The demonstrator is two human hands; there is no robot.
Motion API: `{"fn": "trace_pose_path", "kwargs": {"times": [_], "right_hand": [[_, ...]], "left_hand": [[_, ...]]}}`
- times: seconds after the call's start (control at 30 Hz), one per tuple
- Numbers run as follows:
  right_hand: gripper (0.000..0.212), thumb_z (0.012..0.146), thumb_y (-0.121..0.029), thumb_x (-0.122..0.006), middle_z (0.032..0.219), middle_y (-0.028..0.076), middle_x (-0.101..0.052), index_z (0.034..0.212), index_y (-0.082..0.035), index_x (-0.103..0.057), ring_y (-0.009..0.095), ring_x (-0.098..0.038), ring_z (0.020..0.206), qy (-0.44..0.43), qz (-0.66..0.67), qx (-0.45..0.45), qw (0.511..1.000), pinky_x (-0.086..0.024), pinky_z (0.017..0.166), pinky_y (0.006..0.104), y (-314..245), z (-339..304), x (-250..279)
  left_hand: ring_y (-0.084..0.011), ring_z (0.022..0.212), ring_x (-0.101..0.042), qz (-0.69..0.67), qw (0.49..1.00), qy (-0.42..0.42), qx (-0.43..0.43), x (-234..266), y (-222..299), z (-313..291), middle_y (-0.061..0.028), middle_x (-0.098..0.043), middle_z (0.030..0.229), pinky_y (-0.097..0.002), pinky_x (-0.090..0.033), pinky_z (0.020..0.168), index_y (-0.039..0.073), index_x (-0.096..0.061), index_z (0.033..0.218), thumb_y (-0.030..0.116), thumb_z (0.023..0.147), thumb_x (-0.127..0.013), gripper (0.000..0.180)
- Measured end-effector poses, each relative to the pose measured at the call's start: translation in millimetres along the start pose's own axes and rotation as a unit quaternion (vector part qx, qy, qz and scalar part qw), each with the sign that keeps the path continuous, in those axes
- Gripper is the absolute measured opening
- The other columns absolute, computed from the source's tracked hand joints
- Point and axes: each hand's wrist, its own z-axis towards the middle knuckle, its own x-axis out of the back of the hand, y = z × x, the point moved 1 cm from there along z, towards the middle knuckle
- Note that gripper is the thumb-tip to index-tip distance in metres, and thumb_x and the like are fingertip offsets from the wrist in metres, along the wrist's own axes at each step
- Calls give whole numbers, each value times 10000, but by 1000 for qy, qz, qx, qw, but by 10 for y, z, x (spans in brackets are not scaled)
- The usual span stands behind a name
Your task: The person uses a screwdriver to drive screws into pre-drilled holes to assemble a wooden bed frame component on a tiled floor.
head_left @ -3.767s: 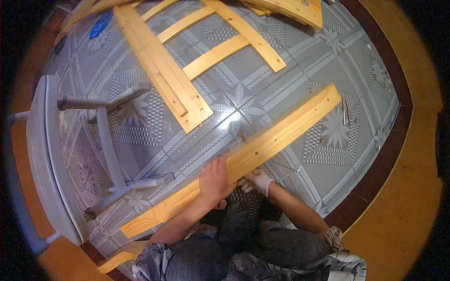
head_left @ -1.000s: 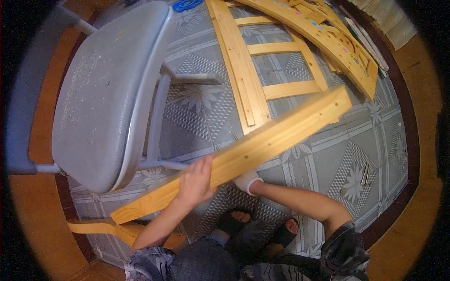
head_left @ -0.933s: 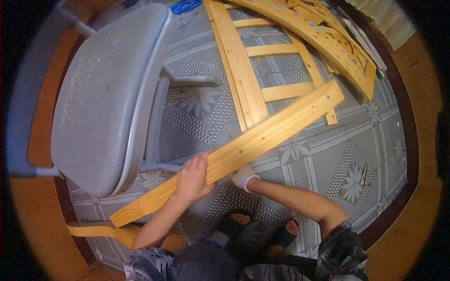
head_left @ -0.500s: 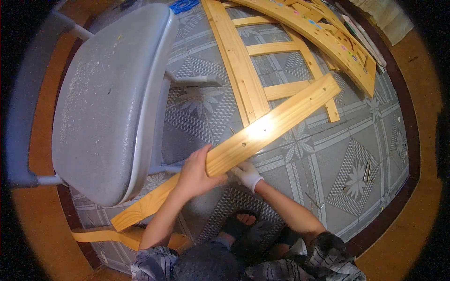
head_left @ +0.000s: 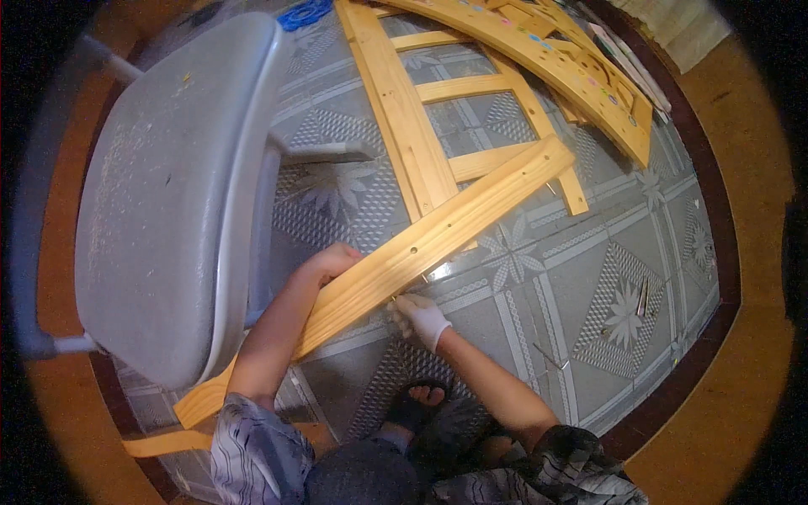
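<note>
A long pale wooden plank [head_left: 450, 225] with drilled holes runs diagonally in front of me. My left hand [head_left: 337, 259] grips its far edge, fingers partly hidden behind the wood. At the near edge, my right hand [head_left: 421, 320], in a white glove, is closed with its fingertips around a thin metal piece [head_left: 393, 297] that looks like a bolt. Another metal bolt [head_left: 426, 278] sticks out from the plank's underside beside it, and a further bolt [head_left: 551, 188] shows near the far end.
A grey chair [head_left: 172, 194] stands close on the left. Beyond the plank lies a ladder-like wooden frame [head_left: 396, 109], with a curved wooden panel [head_left: 539, 50] at its right. An L-shaped hex key [head_left: 552, 360] and several screws [head_left: 644, 296] lie on the tiled floor. Another wooden piece [head_left: 168, 443] is lower left.
My left hand has gone from the plank's upper face to its far edge. My right hand has come out from beneath the plank to its near edge. The whole view has shifted slightly.
</note>
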Motion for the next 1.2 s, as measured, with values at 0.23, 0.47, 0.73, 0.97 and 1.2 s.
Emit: {"fn": "trace_pose_path", "kwargs": {"times": [0.23, 0.47, 0.73, 0.97, 1.2], "right_hand": [[280, 857, -313, -468, 740, -1, -442, 992, -68, -474, 106, -413, 628, -201, 391, -125, 889, -367, 538, 218, 286, -62, 94], [239, 852, -278, -489, 705, 17, -506, 914, -52, -539, 127, -465, 590, -41, 118, -47, 991, -402, 524, 242, 249, -76, 67], [234, 841, -270, -497, 645, 34, -510, 815, -42, -544, 176, -467, 540, 45, -57, -9, 997, -405, 510, 293, 155, -110, 19], [229, 846, -277, -481, 626, 50, -485, 818, -54, -526, 201, -451, 518, -18, 135, -31, 990, -381, 477, 302, 233, -103, 55], [228, 830, -261, -479, 669, 137, -512, 785, -47, -542, 295, -539, 654, 167, -395, 191, 883, -425, 545, 381, 94, -172, -47]], "left_hand": [[-112, 562, -569, -104, 993, -50, 14, 13, 13, 97, -66, -620, 696, -230, -451, 498, -19, -628, 796, 99, 701, -669, 158], [-84, 557, -547, -57, 996, -52, -50, 55, -23, 148, -52, -612, 690, -213, -438, 492, -27, -629, 817, 83, 713, -652, 153], [-75, 534, -518, -7, 993, -60, -98, 90, -66, 238, -16, -589, 646, -219, -416, 485, -17, -624, 764, 102, 723, -641, 128], [-75, 526, -505, 37, 992, -51, -113, 54, 79, 160, -7, -569, 608, -224, -408, 479, -11, -620, 714, 102, 718, -644, 116], [-84, 521, -489, 56, 992, -60, -99, 96, -58, 288, -22, -555, 576, -236, -396, 472, -9, -607, 647, 114, 716, -633, 143]]}}
